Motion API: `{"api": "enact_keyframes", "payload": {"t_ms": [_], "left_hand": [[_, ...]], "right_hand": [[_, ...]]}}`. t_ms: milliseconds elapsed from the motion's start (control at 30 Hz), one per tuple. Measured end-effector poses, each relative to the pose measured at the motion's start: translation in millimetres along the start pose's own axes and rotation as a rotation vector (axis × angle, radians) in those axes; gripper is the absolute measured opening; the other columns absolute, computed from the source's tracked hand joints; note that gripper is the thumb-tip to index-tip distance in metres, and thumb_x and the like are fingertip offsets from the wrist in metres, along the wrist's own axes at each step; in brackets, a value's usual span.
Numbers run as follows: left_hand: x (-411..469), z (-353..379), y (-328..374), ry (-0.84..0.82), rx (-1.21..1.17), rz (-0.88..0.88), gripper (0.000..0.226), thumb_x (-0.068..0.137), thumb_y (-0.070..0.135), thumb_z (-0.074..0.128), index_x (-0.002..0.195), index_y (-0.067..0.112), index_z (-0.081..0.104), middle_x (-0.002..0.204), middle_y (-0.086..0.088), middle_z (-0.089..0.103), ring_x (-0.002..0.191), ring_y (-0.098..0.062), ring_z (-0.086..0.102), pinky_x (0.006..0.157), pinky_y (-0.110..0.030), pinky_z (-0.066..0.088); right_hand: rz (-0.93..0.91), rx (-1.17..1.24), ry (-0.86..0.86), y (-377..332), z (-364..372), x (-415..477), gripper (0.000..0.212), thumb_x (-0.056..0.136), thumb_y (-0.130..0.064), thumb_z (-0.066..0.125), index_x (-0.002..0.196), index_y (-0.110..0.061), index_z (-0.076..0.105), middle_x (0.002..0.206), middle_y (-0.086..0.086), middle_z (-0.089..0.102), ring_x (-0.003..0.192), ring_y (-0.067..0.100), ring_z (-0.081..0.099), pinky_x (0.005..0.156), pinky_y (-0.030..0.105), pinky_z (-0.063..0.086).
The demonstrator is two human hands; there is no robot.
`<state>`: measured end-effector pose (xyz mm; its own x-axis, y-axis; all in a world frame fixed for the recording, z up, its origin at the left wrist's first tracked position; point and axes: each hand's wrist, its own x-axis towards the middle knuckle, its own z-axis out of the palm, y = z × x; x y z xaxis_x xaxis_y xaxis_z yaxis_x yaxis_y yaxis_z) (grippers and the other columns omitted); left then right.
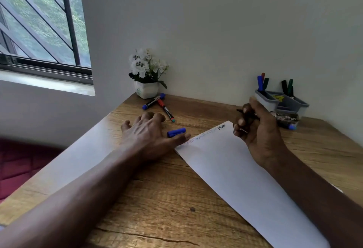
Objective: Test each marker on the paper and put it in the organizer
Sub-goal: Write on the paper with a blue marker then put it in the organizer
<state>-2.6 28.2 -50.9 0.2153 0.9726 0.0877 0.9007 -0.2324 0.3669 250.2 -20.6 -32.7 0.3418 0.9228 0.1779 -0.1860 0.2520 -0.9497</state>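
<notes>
Marker, dark barrel, sits clenched in right hand fingers above paper's far edge, prob. just tested & headed to organizer nearby. Left hand rests flat on counter, fingers released, thumb pinning paper corner; blue cap lies just beside it, w/ two more markers waiting.
</notes>
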Motion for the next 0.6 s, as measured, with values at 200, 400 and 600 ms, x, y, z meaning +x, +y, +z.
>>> {"api": "enact_keyframes", "payload": {"t_ms": [200, 400, 600], "left_hand": [[2.0, 0.2, 0.2, -0.053, 0.014, 0.019, 0.103, 0.066, 0.098, 0.045, 0.147, 0.036, 0.039, 0.157, -0.003, 0.039, 0.146, -0.024, 0.035, 0.120, -0.058, 0.014], [2.5, -1.5, 0.9, -0.051, -0.006, 0.032, 0.104, 0.066, 0.096, 0.049, 0.151, 0.037, 0.035, 0.160, -0.003, 0.036, 0.148, -0.025, 0.031, 0.120, -0.060, 0.013], [4.9, -0.2, -0.3, -0.052, -0.005, 0.041, 0.104, 0.066, 0.095, 0.050, 0.152, 0.038, 0.032, 0.161, -0.002, 0.034, 0.149, -0.026, 0.031, 0.119, -0.060, 0.013]], "right_hand": [[-0.101, -0.306, 0.029, 7.9, -21.9, 18.1, 0.036, 0.108, -0.028, 0.040, 0.101, -0.010, 0.070, 0.073, 0.011, 0.069, 0.064, 0.020, 0.066, 0.058, 0.032, 0.053], [-0.057, -0.593, -0.021, 11.4, -20.1, 30.1, 0.019, 0.100, -0.013, 0.061, 0.091, -0.004, 0.075, 0.078, 0.017, 0.076, 0.067, 0.026, 0.070, 0.063, 0.031, 0.058], [0.103, -0.625, -0.156, 1.8, -23.2, 55.2, 0.009, 0.087, 0.002, 0.074, 0.092, 0.007, 0.068, 0.085, 0.025, 0.076, 0.072, 0.028, 0.074, 0.063, 0.030, 0.062]]}}
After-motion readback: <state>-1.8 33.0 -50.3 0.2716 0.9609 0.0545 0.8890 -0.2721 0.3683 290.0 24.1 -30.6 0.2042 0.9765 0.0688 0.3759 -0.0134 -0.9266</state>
